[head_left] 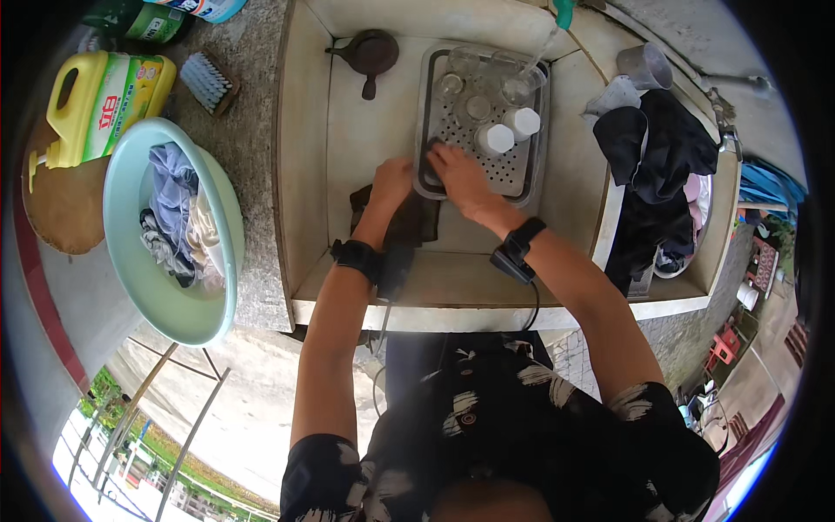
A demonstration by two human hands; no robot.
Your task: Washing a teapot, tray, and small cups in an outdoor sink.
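Note:
A rectangular metal tray (505,171) with a perforated insert lies in the sink. My left hand (393,184) is curled against its left rim; the fingertips are hidden. My right hand (462,179) reaches over the tray's near left part, fingers pressed on a dark cloth or pad (430,171). Beyond the right hand stand two white faceted cups or caps (496,139). Several clear glasses (478,109) stand farther back on the tray. Water (543,49) runs from a green hose end (563,12) at the back right. Dark cloth-like material (427,218) lies beneath my left hand.
A dark, pan-shaped object (373,52) lies in the sink (355,130). On the left ledge are a pale green basin (222,189) of laundry, a scrubbing brush (207,81) and a yellow detergent jug (104,104). Black clothes (672,156) and a plastic cup (644,65) sit right.

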